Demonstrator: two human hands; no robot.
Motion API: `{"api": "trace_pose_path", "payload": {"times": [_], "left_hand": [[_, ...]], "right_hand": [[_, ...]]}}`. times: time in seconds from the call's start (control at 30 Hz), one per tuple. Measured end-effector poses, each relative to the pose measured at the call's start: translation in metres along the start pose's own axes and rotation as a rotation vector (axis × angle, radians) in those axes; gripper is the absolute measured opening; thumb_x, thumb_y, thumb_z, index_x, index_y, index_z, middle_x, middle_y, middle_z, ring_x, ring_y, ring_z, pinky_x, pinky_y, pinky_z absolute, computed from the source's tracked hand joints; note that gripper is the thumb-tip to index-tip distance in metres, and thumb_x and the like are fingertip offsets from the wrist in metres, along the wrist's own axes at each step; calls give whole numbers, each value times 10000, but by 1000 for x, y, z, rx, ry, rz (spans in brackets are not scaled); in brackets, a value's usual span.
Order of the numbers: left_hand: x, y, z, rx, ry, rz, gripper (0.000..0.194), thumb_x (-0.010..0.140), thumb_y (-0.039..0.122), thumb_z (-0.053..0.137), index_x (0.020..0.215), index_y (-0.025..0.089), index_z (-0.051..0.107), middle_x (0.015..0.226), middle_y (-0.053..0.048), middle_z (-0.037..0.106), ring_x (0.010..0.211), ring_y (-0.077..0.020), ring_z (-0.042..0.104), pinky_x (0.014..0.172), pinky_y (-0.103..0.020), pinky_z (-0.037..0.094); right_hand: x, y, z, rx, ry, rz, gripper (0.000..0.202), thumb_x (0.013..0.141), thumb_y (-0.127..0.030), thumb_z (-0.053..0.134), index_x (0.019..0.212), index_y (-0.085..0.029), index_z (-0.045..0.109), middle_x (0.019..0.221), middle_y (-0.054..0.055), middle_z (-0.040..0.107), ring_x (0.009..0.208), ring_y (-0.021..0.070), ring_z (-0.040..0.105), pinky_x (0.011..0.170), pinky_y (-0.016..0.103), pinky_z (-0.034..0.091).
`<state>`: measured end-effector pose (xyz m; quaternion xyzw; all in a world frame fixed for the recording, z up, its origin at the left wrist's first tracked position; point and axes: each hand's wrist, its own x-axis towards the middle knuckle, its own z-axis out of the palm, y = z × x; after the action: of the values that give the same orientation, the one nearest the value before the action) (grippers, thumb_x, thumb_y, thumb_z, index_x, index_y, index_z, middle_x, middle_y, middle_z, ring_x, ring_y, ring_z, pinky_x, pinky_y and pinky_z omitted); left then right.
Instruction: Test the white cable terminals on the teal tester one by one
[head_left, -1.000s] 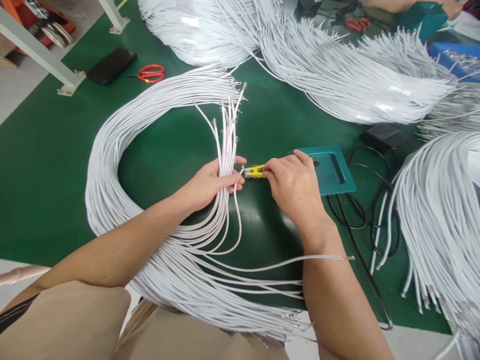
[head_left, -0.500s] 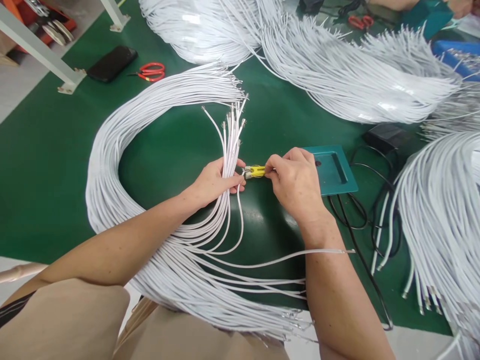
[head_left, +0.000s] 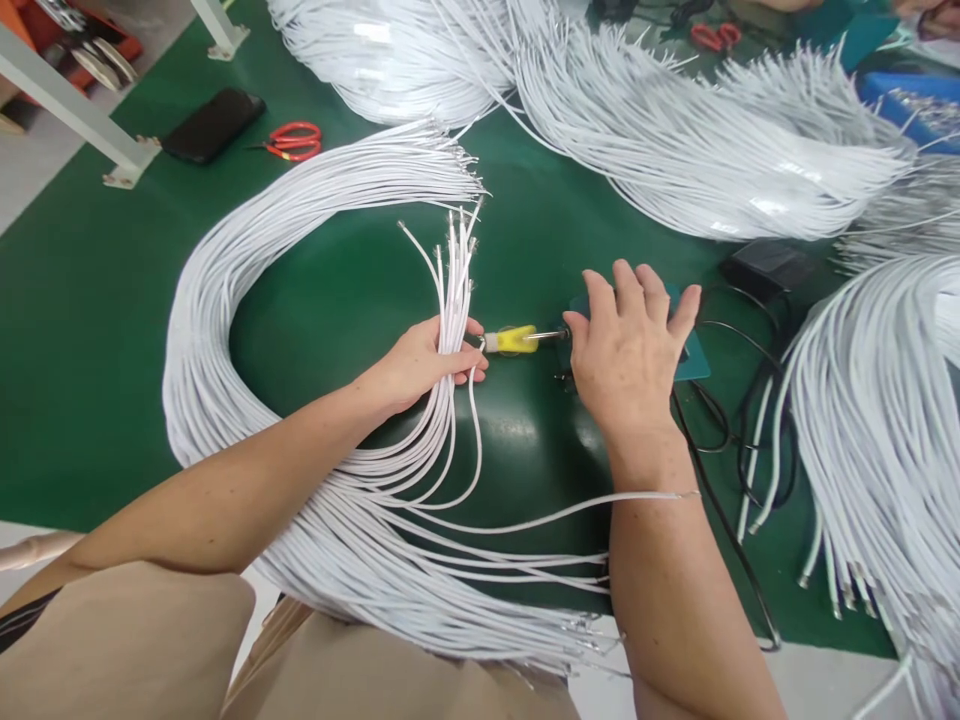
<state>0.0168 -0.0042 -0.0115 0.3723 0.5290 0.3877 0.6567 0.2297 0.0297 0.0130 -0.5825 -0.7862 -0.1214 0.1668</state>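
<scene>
My left hand is closed around a small bunch of white cables, whose metal-tipped ends point up and away from me. One cable end at its fingertips meets a yellow piece with a pale front end. From that piece a thin metal rod runs right, towards my right hand. The fingers of my right hand are spread, over a teal tray that it partly covers. A large curved bundle of white cables lies around my left forearm.
Red-handled scissors and a black phone lie at the back left. More white cable bundles fill the back and right. Black cords lie right of my right arm. At the top right is a blue bin.
My right hand has let go of the yellow piece, moved right and spread its fingers over the tray. My left hand keeps its hold on the cables.
</scene>
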Motion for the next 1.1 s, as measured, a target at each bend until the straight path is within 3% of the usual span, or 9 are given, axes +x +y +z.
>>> {"api": "trace_pose_path", "payload": {"times": [0.13,0.2,0.37,0.47,0.6,0.7,0.83,0.93,1.1], "left_hand": [[-3,4,-6,-36,-2,-3,393,710,176,741,1054,142,554,769,-48,680,692,-144,655,634,-259,464],[-5,6,-8,-52,-10,15,427,712,197,745,1091,147,555,774,-41,675,695,-142,647,642,-264,462],[-10,9,-7,-62,-32,54,479,720,243,744,1157,158,566,784,-25,665,694,-131,628,643,-256,456],[-12,12,-4,-53,-86,102,461,751,255,718,1180,170,571,780,-13,655,693,-117,617,628,-236,445],[-16,14,0,-29,-200,147,453,790,258,678,1220,175,562,770,-14,649,655,-105,599,596,-227,424],[-19,15,1,-19,-235,148,550,804,253,664,1320,193,485,762,-10,647,647,-110,598,601,-238,423],[-20,14,1,-25,-298,172,610,824,259,646,1382,204,409,728,0,637,634,-112,588,586,-241,408],[-20,15,2,-63,-342,174,587,831,259,638,1374,205,423,709,8,627,623,-104,576,594,-241,404],[-18,15,0,-137,-313,183,528,825,282,651,1317,201,477,690,13,615,606,-99,559,604,-250,410]], "right_hand": [[1,0,0,56,34,-13,378,923,-292,453,1274,-168,521,1355,165,525,1289,330,414,1076,625,197],[1,-6,-4,170,86,-29,325,922,-284,468,1210,-173,570,1271,143,591,1215,300,482,1063,559,276],[-2,-30,-15,651,87,-70,213,922,-243,472,949,-189,676,903,59,688,852,174,609,782,303,480],[-4,-38,-15,857,-62,65,208,902,-226,487,921,-189,691,852,41,668,662,126,590,631,261,471],[-1,-39,-14,1234,-431,318,239,880,-354,536,887,-174,694,674,-11,567,432,63,450,421,222,377],[2,-36,-14,1542,-625,436,249,803,-395,648,812,-149,688,618,-29,502,443,50,377,379,202,331],[1,-36,-11,1810,-753,494,236,724,-362,743,801,-150,674,575,-49,476,483,47,339,390,178,295],[-3,-43,-6,1862,-670,469,208,739,-345,734,780,-161,646,581,-51,493,468,41,354,391,180,268],[-6,-56,-3,1718,-282,406,168,747,-321,726,765,-190,621,692,-40,546,476,42,422,424,204,333]]}}
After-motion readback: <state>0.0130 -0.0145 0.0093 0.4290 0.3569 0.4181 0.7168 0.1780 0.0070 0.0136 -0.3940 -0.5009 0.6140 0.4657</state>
